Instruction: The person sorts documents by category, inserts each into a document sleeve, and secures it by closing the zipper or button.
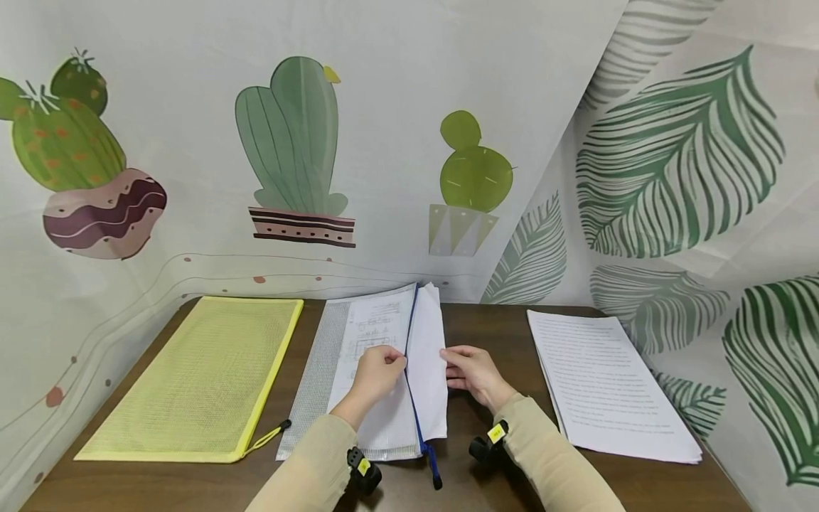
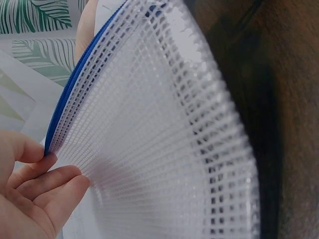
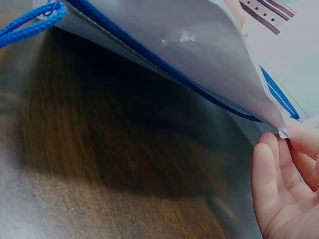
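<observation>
A clear mesh zipper pouch (image 1: 318,370) with a blue zipper edge lies at mid-table, its opening facing right. White paper sheets (image 1: 427,355) stand partly inside it and stick out past the zipper. My left hand (image 1: 379,370) pinches the pouch's upper edge at the blue zipper (image 2: 75,79), lifting it so the mesh bows. On the other side my right hand (image 1: 475,371) pinches the outer edge of the sheets between thumb and fingers. In the right wrist view the paper (image 3: 209,55) bends up between the two blue zipper edges.
A yellow mesh zipper pouch (image 1: 198,377) lies flat at the left, its yellow cord (image 1: 265,439) toward the middle. To the right rests a stack of printed paper (image 1: 608,384). A blue zipper cord (image 1: 435,466) hangs at the clear pouch's near corner. A patterned cloth (image 1: 397,142) rises behind the table.
</observation>
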`<action>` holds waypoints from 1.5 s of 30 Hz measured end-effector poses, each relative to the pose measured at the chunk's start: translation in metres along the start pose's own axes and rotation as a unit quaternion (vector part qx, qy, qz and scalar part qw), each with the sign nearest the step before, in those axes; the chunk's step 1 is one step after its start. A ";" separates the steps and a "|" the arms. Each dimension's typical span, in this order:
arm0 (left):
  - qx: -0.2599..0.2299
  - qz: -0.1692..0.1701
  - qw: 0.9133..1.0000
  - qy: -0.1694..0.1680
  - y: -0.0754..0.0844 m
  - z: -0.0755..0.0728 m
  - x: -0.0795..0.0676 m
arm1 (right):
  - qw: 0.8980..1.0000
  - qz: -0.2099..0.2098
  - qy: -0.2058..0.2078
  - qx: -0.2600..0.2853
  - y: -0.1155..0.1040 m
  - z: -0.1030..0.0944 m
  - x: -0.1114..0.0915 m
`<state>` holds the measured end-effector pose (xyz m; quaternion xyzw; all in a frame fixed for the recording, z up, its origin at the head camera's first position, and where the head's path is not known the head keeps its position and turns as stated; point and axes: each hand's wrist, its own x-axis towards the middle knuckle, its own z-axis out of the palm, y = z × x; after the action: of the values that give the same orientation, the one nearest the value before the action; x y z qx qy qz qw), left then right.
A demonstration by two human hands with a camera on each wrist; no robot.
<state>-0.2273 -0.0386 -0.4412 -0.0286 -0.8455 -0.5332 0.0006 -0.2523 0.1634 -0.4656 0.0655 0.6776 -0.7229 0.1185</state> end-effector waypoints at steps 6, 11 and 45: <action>0.001 0.003 1.000 -0.002 0.001 0.000 0.001 | 1.000 -0.005 0.003 -0.011 0.001 0.002 0.002; 0.005 0.002 1.000 -0.004 0.001 0.000 0.000 | 1.000 -0.007 0.007 -0.007 0.002 0.005 0.003; 0.010 0.016 1.000 -0.006 0.002 -0.002 -0.002 | 0.999 -0.002 0.028 -0.031 -0.001 0.019 0.004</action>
<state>-0.2251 -0.0392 -0.4387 -0.0454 -0.8503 -0.5243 0.0041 -0.2549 0.1443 -0.4643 0.0813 0.7029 -0.6995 0.1001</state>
